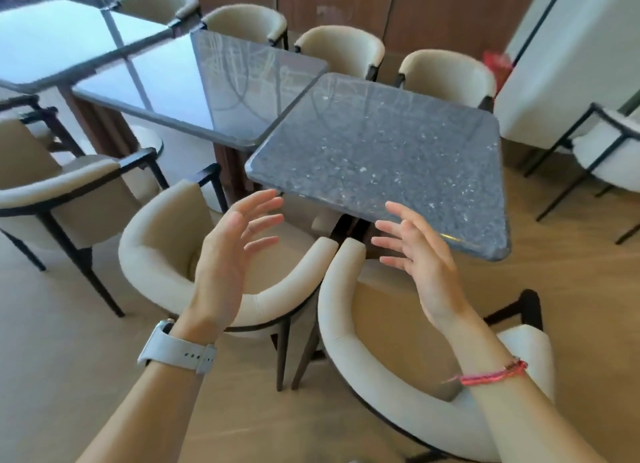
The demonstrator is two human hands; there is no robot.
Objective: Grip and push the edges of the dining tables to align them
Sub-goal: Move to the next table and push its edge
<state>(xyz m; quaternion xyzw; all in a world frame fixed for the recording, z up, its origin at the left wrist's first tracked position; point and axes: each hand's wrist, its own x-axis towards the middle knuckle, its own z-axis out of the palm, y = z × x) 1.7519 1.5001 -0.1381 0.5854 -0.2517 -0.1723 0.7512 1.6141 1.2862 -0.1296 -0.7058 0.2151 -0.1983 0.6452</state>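
Observation:
A square dark speckled stone table (381, 150) stands in front of me, turned at an angle to the neighbouring grey table (194, 91), their corners nearly touching. A third grey table (52, 39) sits beyond at the far left. My left hand (232, 254), with a white watch on its wrist, hovers with spread fingers above a cream chair, short of the speckled table's near edge. My right hand (419, 258), with a red thread bracelet on its wrist, is raised with fingers spread just before that same edge. Neither hand touches anything.
Two cream curved-back chairs (166, 240) (353, 310) stand between me and the speckled table. Another chair (52, 192) is at the left, several more line the tables' far side (446, 78). A white chair (609, 150) and a white panel stand at the right.

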